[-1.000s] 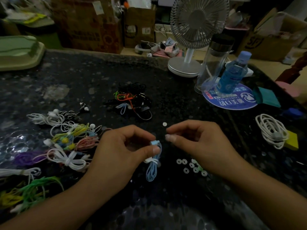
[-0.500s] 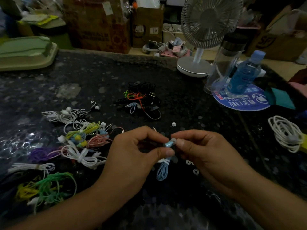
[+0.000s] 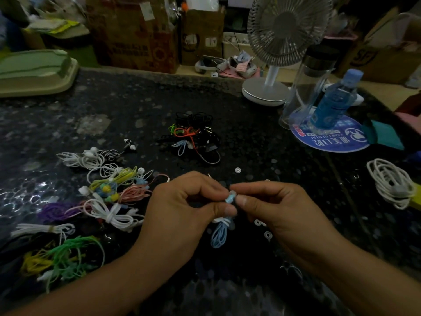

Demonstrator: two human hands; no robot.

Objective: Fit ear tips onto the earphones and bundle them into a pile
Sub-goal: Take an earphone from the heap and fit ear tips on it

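Brought together since a second earlier, the left hand [image 3: 182,215] pinched the light-blue earphone [image 3: 229,199] and the right hand [image 3: 273,210] met its tip. Its bundled cord [image 3: 219,233] hung downward above the dark speckled counter [image 3: 127,115]; boxes were stacked behind.

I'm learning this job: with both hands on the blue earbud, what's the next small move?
Probably press the tip on: the left hand pinches the light-blue earphone and the right hand meets its bud; whether the tip is seated is too small to tell.
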